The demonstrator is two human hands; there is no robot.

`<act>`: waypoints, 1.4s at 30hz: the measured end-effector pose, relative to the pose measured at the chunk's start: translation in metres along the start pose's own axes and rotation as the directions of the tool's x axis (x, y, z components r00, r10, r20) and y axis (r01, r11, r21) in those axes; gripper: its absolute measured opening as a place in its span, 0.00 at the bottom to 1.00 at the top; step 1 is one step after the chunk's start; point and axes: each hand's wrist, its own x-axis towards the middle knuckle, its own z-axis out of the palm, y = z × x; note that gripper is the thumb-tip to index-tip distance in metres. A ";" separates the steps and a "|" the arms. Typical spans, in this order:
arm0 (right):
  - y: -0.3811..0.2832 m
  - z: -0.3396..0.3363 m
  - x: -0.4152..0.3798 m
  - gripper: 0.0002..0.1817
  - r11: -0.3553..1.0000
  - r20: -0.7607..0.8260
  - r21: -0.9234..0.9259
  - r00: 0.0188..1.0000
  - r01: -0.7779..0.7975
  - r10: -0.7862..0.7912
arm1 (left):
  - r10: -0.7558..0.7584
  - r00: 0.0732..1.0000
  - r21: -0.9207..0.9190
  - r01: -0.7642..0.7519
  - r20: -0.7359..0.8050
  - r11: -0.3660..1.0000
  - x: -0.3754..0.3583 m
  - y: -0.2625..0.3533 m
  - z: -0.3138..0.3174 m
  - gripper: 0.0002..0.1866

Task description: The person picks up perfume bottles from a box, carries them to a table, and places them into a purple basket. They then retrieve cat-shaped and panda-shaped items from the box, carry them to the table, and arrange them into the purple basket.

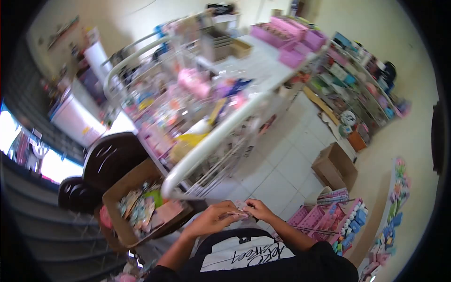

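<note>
Close to my body, both hands meet in front of the black shirt. My left hand point(217, 218) is closed, its thumb and fingers pinching a small, pale pinkish thing point(241, 207) whose kind is too small and blurred to tell. My right hand point(259, 209) is closed on the other side of that same thing, fingertips nearly touching the left ones. Just beyond my hands is the rounded white rail point(221, 137) of a wire-sided bin, heaped with wrapped, colourful goods. Left of my left hand stands an open cardboard box point(117, 225) with many small packets inside.
A white table point(268, 70) with pink bins point(293, 52) stands at the back. Crowded shelves point(347, 84) line the right wall. On the tiled floor point(282, 160) sit a cardboard box point(334, 167) and pink baskets point(314, 217). Dark chairs point(117, 157) are at left.
</note>
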 end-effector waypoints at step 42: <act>-0.468 -0.639 0.306 0.08 0.642 0.206 -0.147 0.658 0.752 -0.724 | 0.469 0.508 0.474 -0.131 -0.722 0.871 0.646 0.117 -0.106 0.08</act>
